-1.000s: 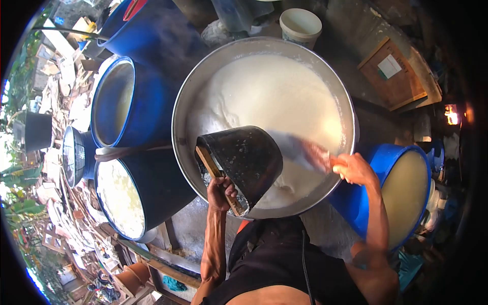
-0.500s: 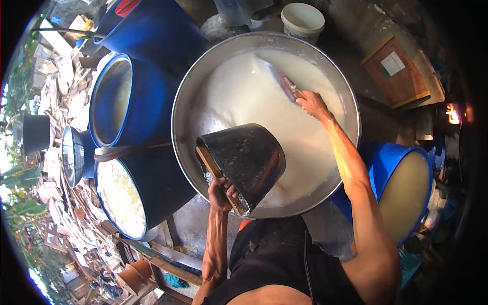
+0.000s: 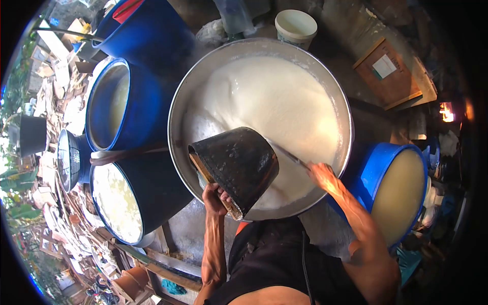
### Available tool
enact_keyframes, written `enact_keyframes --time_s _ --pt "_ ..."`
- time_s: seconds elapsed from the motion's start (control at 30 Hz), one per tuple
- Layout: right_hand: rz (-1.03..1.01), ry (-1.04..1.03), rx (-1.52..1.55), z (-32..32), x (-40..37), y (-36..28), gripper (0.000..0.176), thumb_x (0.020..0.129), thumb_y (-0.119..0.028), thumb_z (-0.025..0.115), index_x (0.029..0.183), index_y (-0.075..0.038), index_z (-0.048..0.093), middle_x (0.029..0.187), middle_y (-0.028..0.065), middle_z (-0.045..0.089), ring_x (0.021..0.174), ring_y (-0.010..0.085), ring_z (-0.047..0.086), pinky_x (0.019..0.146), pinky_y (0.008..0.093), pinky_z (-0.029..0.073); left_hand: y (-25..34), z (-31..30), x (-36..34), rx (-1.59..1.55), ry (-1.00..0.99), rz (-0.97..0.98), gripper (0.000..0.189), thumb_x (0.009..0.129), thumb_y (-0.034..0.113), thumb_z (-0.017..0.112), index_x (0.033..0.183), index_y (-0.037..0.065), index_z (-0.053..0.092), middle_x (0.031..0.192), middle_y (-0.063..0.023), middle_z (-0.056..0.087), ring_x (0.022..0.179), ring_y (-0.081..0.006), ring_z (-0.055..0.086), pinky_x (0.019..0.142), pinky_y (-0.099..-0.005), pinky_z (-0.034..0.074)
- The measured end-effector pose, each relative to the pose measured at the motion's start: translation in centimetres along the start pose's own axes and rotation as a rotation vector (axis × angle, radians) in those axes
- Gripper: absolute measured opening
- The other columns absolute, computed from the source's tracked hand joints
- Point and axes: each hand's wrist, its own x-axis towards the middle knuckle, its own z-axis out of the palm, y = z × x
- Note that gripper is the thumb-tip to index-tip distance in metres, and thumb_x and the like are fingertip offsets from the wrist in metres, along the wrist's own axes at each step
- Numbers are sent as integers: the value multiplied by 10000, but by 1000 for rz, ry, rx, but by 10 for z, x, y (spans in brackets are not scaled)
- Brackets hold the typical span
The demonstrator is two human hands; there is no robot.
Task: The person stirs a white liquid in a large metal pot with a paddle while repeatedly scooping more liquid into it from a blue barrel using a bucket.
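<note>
A wide metal vat [image 3: 347,122] in front of me holds creamy white liquid [image 3: 277,96]. My left hand [image 3: 215,199] is closed around the wooden bar [image 3: 199,168] across the mouth of a black bucket [image 3: 236,162]. The bucket is tilted on its side over the near left part of the vat, its mouth facing left and toward me. In my right hand [image 3: 324,176], fingers wrapped round the handle, is a flat paddle [image 3: 288,154]. It points left toward the bucket, seen nearly edge-on, and its far end is beside the bucket's side, low over the liquid.
Several blue barrels stand to the left, one with yellowish liquid [image 3: 120,101] and a dark one with pale, foamy contents [image 3: 118,198]. Another blue barrel [image 3: 378,175] is at the right. Beyond the vat sits a white bucket [image 3: 295,35]. A fire [image 3: 447,112] burns at far right.
My right hand has drawn the paddle back toward me, from the vat's far side to beside the bucket, turning it edge-on. My left hand keeps the bucket tilted, much as before.
</note>
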Motion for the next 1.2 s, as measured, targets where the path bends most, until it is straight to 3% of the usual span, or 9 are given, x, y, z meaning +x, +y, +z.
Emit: enact_keyframes --time_s 0.17,0.33,0.5,0.57,0.7,0.9,0.93,1.07,1.2 --pt "-142 4 -135 -55 -57 -9 163 863 -136 654 964 -8 662 748 279 656 751 434 682 677 525 540 0 -3 -1 -51 -73 3 152 852 233 544 756 116 523 646 24 443 500 -131 468 480 -321 461" --pt "310 -392 293 -169 -42 -30 214 862 -181 685 896 30 687 650 145 658 569 224 659 539 352 501 -2 -5 -1 17 4 29 156 849 238 538 755 113 533 639 22 454 496 -134 473 458 -319 465" --pt "351 55 422 -166 11 -29 208 910 -194 647 958 9 649 634 86 626 518 162 596 492 352 472 -3 -7 0 7 31 36 151 841 234 539 756 109 545 636 15 472 483 -138 476 432 -320 471" --pt "248 238 406 -146 56 -8 199 934 -198 630 949 1 632 643 72 613 517 154 581 486 351 462 -6 -10 2 -128 -29 59 316 824 161 510 1036 -17 664 838 -105 721 443 -131 568 369 -213 454" --pt "257 355 558 -123 150 8 199 956 -223 628 1002 -31 656 652 40 601 510 119 559 469 318 457 -6 -14 2 -110 45 94 324 822 158 507 1042 -20 663 849 -112 723 462 -133 580 372 -214 454" --pt "191 166 427 -89 236 21 252 924 -249 659 1027 -19 670 654 46 604 521 142 570 486 334 469 -3 -13 1 -213 -221 3 390 812 158 507 1119 -33 652 965 -147 733 594 -203 676 484 -281 567" --pt "164 179 394 -79 238 20 260 901 -250 678 937 7 657 732 187 665 616 318 660 561 434 506 -5 -2 -1 -111 -55 57 224 816 180 522 955 27 609 794 -67 601 519 -164 568 451 -294 512" --pt "24 180 294 -43 217 20 297 901 -267 669 943 23 623 895 273 680 891 501 639 750 535 509 -7 2 -2 -5 112 117 120 818 199 536 807 84 570 623 15 468 441 -123 453 415 -307 450" --pt "-111 228 152 -1 168 26 274 921 -268 653 1043 -22 659 850 233 698 792 442 672 710 510 528 -6 -9 -1 -22 114 119 124 819 197 535 832 81 575 626 13 474 443 -124 461 418 -309 461"
